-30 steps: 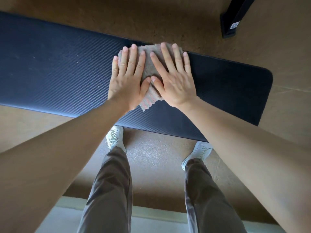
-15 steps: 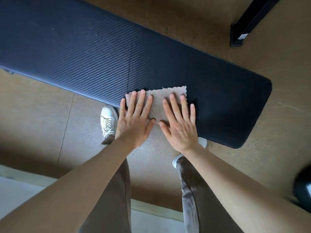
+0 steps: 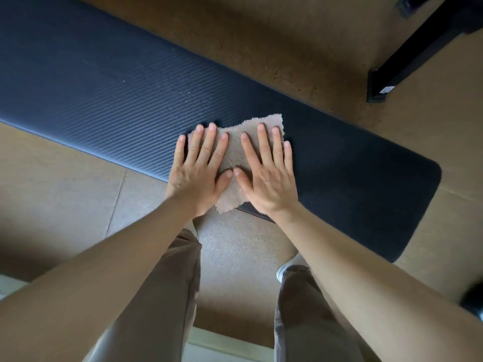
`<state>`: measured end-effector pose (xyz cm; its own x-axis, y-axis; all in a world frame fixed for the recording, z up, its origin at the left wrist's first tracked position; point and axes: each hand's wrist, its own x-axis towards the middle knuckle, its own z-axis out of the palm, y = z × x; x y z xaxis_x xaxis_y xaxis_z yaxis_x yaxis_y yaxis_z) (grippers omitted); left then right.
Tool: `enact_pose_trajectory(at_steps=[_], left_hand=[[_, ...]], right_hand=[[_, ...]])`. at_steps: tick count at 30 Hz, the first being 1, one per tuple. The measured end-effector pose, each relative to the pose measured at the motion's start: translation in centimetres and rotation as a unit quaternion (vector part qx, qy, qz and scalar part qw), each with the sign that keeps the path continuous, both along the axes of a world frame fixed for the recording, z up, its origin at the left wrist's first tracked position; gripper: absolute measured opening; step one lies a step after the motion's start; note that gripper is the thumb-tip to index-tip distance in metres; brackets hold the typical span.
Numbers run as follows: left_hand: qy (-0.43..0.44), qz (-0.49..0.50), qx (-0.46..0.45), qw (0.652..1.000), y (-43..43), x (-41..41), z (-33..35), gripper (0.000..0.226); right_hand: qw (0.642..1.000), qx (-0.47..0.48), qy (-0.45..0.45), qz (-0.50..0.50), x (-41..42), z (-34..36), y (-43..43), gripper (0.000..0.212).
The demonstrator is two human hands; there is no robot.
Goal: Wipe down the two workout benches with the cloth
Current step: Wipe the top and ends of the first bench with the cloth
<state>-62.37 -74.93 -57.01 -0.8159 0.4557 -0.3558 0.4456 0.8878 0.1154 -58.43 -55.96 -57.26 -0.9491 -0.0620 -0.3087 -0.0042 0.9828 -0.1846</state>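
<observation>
Head view: pressed cloth [image 3: 235,152] flat at bench's [image 3: 104,87] five-o'clock end, left hand [image 3: 198,173] and right hand [image 3: 266,178] fingers spread wide; second bench unseen, presumably unwiped.

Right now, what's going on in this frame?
A person is wiping a dark padded bench with a beige cloth. Both hands lie flat on the cloth, fingers spread: left hand and right hand side by side, thumbs nearly touching. The cloth sits at the bench's near edge, one corner hanging over it. A few pale specks show on the pad to the left of the cloth.
</observation>
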Motion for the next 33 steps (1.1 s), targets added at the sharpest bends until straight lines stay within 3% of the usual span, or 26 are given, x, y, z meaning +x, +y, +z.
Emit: enact_pose_trajectory(at_steps=[9,14,22,30,33], left_hand=[[0.046,-0.102,-0.017,0.994,-1.7,-15.1,0.0,0.078],[0.057,-0.125,-0.029,0.99,-1.8,-18.3,0.2,0.08],[0.028,-0.112,-0.024,0.993,-3.5,-14.1,0.7,0.073],[-0.041,-0.011,-0.055,0.998,-7.0,-2.7,2.0,0.076],[-0.06,-0.001,-0.106,0.993,-7.8,1.0,3.0,0.078]], right_hand=[[0.999,-0.003,-0.012,-0.035,-12.7,-0.5,-1.7,0.074],[0.998,0.003,-0.021,-0.062,-15.4,-0.4,-2.3,0.073],[0.996,0.012,0.008,-0.084,-10.1,-0.3,-5.2,0.076],[1.0,-0.003,-0.011,0.022,-2.0,0.5,-7.2,0.078],[0.998,0.0,-0.019,0.062,-0.2,1.0,-7.5,0.079]])
